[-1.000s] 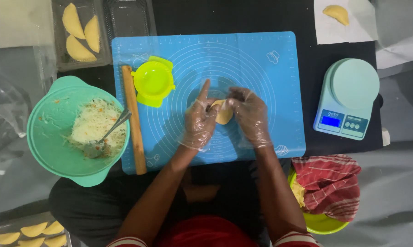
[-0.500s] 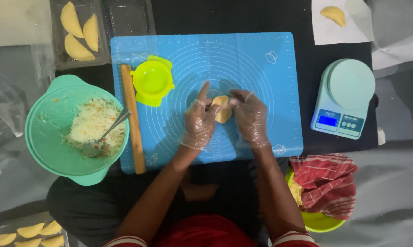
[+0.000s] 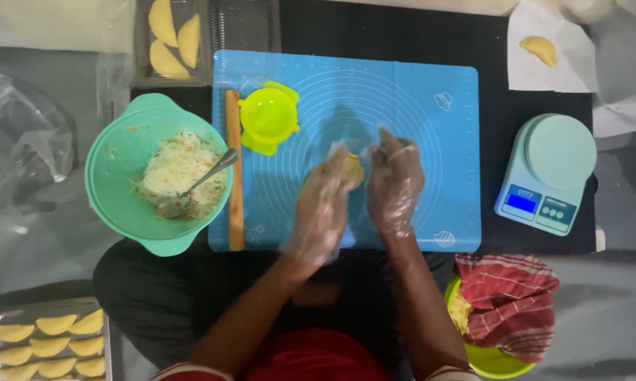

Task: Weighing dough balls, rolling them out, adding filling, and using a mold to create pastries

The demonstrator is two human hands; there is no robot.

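Pale yellow dough round [image 3: 352, 169] sits pinched between two clear-gloved hands — left hand [image 3: 323, 204], right hand [image 3: 395, 185] — both closed on it above the blue silicone mat [image 3: 417, 106], right of a lime-green plastic press [image 3: 268, 117].

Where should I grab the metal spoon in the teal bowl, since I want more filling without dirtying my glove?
Take the metal spoon by its bare handle end, which rises over the right rim of the teal plastic bowl near the wooden rolling pin. Come from the right, above the rim: the spoon's head lies buried in the shredded filling, while the handle tilts up, likely clean.
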